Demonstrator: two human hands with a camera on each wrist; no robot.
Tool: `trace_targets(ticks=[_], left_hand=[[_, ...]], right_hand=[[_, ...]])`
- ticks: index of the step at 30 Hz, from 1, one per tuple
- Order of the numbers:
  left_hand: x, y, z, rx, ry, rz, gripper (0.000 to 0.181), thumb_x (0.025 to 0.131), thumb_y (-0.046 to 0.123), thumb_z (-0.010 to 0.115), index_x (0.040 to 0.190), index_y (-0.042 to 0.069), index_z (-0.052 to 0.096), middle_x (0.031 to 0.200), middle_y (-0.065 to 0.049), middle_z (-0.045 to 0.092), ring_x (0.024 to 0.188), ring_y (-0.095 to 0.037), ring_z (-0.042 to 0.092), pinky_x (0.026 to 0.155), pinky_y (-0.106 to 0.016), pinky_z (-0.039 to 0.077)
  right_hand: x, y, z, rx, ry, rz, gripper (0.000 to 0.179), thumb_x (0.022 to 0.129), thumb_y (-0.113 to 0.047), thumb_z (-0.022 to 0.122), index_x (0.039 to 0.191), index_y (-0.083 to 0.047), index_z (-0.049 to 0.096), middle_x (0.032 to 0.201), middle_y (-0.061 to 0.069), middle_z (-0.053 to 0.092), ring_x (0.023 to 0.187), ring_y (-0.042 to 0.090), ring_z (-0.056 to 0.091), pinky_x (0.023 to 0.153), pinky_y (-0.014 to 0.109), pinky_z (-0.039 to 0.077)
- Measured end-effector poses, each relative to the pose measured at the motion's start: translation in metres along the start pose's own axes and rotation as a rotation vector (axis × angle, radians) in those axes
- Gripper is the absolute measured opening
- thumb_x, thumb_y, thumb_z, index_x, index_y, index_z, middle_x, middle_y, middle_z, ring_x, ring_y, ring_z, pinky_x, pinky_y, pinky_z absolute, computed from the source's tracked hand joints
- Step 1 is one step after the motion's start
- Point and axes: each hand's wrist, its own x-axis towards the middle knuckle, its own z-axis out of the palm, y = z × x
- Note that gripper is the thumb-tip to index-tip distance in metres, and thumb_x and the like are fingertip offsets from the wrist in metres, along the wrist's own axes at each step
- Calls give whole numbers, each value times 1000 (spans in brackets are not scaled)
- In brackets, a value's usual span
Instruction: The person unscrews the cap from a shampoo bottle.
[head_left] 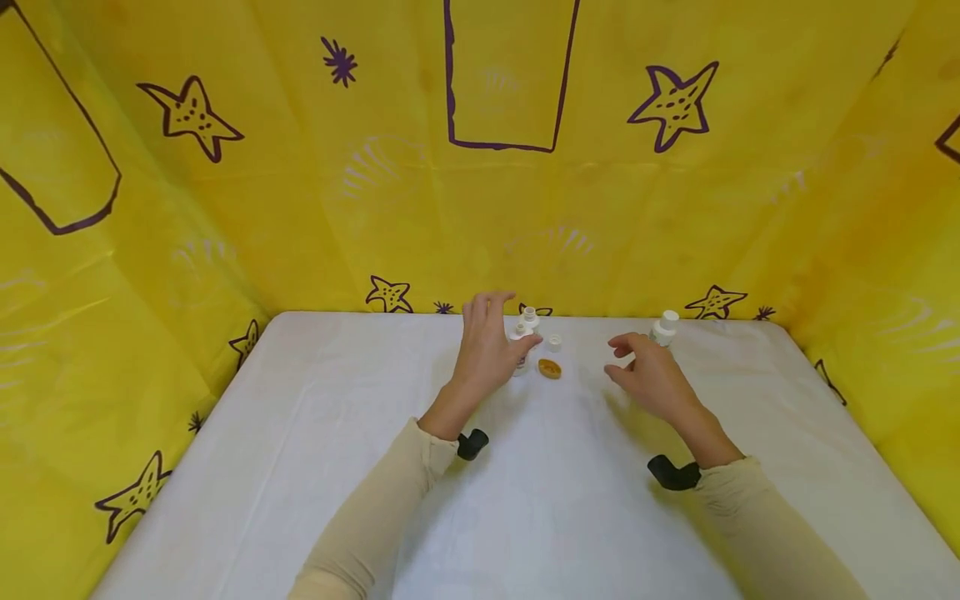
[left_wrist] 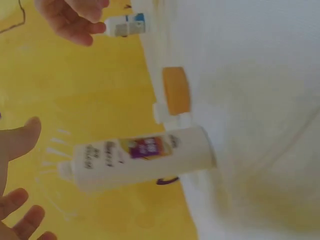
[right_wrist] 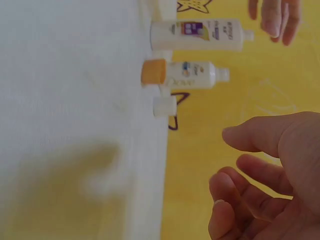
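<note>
Though near the left hand's (head_left: 482, 350) empty, parted fingers (left_wrist: 30, 221), purple-labelled bottle (left_wrist: 145, 157) upright below, untouched.

1. Left sleeve (head_left: 382, 508), at seven o'clock in the head view: long, plain cream-beige cloth, softly creased, its cuff gathered at the wrist.
2. Right sleeve (head_left: 772, 525), at four o'clock: same cloth, loosely wrinkled.
3. Left wrist piece (head_left: 473, 444), at the wrist's four o'clock: black, elbow-shaped, rounded.
4. Right wrist piece (head_left: 672, 472), at nine o'clock: black, likewise bent.
5. Left hand (head_left: 483, 342) and right hand (head_left: 652, 375): bare.
</note>
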Motion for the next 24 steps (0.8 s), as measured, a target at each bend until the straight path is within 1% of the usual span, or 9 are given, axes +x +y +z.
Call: trace_targets(ticks=[2,5,8,10,13,16,21,24], left_hand=[[2,10,-2,18,36,79,72,86,37,83,144,11,49,144,-9,43,133,-29,35,110,-44,42],[5,25,-3,25,59,185,70,86,37,82,142,10,50,143,-9,44,130,-29,36,108,-42,43],[8,38,1,3,44,249,68,87,36,82,141,9,51,141,-9,46,127,-28,38,105,-40,45],[11,46,7,-14,20,270,68,87,37,82,141,9,51,141,-9,46,126,-27,39,103,-38,45],[17,56,18,-49,-17,276,69,86,37,82,141,9,51,140,-9,48,127,-26,41,104,-37,45],[21,64,32,-71,-55,260,69,86,39,82,141,11,51,139,-7,49,129,-23,42,106,-34,44],[27,75,55,-120,-109,235,67,89,40,79,143,14,50,139,-6,50,130,-22,43,107,-33,45],[30,77,68,-155,-129,200,66,90,40,78,144,15,50,141,-4,49,131,-20,45,109,-32,45]], right_hand=[[-5,4,-9,-13,22,-2,42,95,-14,70,131,5,59,120,26,65,88,31,68,78,44,59],[-11,7,-22,-30,46,7,42,96,-15,70,131,3,58,120,25,64,90,31,66,77,42,58],[-15,9,-33,-33,65,20,42,96,-15,70,131,3,58,122,25,62,91,32,64,72,34,56],[-17,11,-40,-35,85,22,42,96,-15,70,130,5,57,123,26,61,90,32,64,67,28,54],[-18,14,-50,-34,123,27,44,96,-14,70,130,9,56,124,28,58,86,33,64,60,22,51],[-19,18,-58,-38,163,34,45,96,-15,71,130,10,55,122,29,57,84,33,63,57,21,49],[-16,26,-68,-57,223,48,45,97,-18,70,131,8,57,122,30,56,84,37,63,58,23,48],[-14,31,-71,-70,239,55,45,98,-21,69,131,7,58,123,30,57,85,38,63,61,24,48]])
